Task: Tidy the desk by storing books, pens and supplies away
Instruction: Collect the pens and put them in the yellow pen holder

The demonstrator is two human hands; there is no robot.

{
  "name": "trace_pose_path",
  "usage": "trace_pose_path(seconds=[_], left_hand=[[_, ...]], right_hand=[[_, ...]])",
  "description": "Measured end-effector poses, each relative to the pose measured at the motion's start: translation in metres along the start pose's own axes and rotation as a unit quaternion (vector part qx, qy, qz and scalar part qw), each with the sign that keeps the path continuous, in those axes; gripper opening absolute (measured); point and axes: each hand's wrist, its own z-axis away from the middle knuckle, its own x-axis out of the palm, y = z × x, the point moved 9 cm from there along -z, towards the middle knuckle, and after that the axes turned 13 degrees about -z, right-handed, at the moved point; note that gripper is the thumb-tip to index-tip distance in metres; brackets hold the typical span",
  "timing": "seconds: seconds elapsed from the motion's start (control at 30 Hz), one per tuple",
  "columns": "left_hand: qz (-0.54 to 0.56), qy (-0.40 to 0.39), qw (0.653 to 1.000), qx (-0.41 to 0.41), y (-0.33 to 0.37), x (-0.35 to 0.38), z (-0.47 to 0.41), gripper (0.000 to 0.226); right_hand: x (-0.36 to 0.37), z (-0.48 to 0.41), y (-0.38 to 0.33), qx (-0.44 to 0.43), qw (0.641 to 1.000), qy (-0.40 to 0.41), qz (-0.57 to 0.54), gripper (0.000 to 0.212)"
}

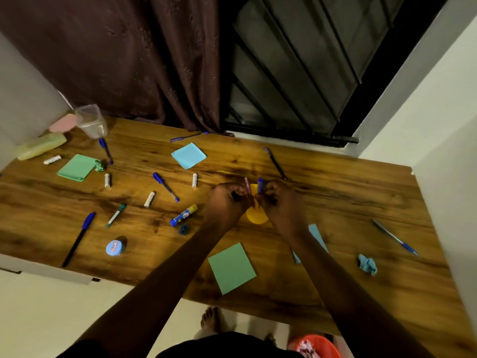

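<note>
Over the middle of the wooden desk [335, 197], my left hand [227, 200] grips a thin pink pen [247, 185] and my right hand [278, 200] grips a blue pen cap or pen end [260, 184]. Both hands hover close together above a yellow paper [255, 218]. Several blue pens lie scattered, one at left [165, 186] and one at far right [395, 237]. A glue stick [183, 215] lies left of my left hand. Green notes [231, 267] sit near the front edge.
A clear plastic cup [91, 124], a pink eraser-like item [63, 123] and a yellow case [41, 146] stand at the back left. Blue notes [189, 155], small white rolls [149, 199], a round blue tin [115, 248] and crumpled blue paper [367, 264] lie about. An orange bin [313, 346] sits below.
</note>
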Motion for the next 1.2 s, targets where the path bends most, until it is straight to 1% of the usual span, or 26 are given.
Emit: trace_pose_path(seconds=[0.17, 0.27, 0.37, 0.47, 0.57, 0.67, 0.73, 0.8, 0.87, 0.93, 1.03, 1.1, 1.2], left_hand=[[-0.029, -0.030, 0.999, 0.015, -0.016, 0.014, -0.011, 0.003], [-0.051, -0.032, 0.998, 0.026, -0.015, 0.014, -0.014, 0.003], [-0.068, -0.030, 0.997, 0.019, -0.019, 0.013, -0.016, 0.004], [-0.083, -0.017, 0.995, 0.044, -0.016, 0.008, -0.018, 0.008], [-0.093, -0.005, 0.994, 0.050, -0.014, -0.001, -0.021, 0.014], [-0.089, 0.015, 0.994, 0.068, -0.007, -0.015, -0.029, 0.012], [-0.072, 0.030, 0.994, 0.081, 0.002, -0.024, -0.033, 0.011], [-0.054, 0.024, 0.995, 0.079, 0.011, -0.027, -0.041, 0.011], [-0.047, 0.010, 0.995, 0.090, 0.025, -0.024, -0.050, 0.010], [-0.055, -0.008, 0.994, 0.098, 0.040, -0.013, -0.061, 0.014], [-0.088, -0.034, 0.990, 0.103, 0.058, 0.007, -0.081, 0.016], [-0.124, -0.050, 0.986, 0.104, 0.066, 0.024, -0.104, 0.018], [-0.194, -0.117, 0.972, 0.062, 0.055, 0.059, -0.150, 0.030]], right_hand=[[0.013, -0.004, 0.007, 0.020, 0.998, -0.051, 0.036, 0.011], [0.014, -0.005, 0.009, 0.027, 0.997, -0.059, 0.038, 0.014], [0.016, -0.006, 0.011, 0.040, 0.997, -0.058, 0.024, 0.016], [0.014, -0.006, 0.009, 0.050, 0.997, -0.052, 0.016, 0.020], [0.008, -0.007, 0.005, 0.050, 0.998, -0.035, -0.001, 0.022], [-0.001, -0.008, 0.005, 0.048, 0.999, -0.012, -0.022, 0.022], [-0.014, -0.007, 0.010, 0.057, 0.997, 0.024, -0.037, 0.021], [-0.032, -0.001, 0.019, 0.077, 0.992, 0.075, -0.069, 0.017], [-0.050, 0.006, 0.028, 0.096, 0.981, 0.125, -0.110, 0.016], [-0.067, 0.014, 0.042, 0.128, 0.958, 0.174, -0.186, 0.013], [-0.087, 0.032, 0.069, 0.206, 0.888, 0.241, -0.332, 0.009], [-0.101, 0.043, 0.085, 0.236, 0.857, 0.270, -0.370, 0.012], [-0.116, 0.052, 0.102, 0.258, 0.841, 0.284, -0.382, 0.017]])
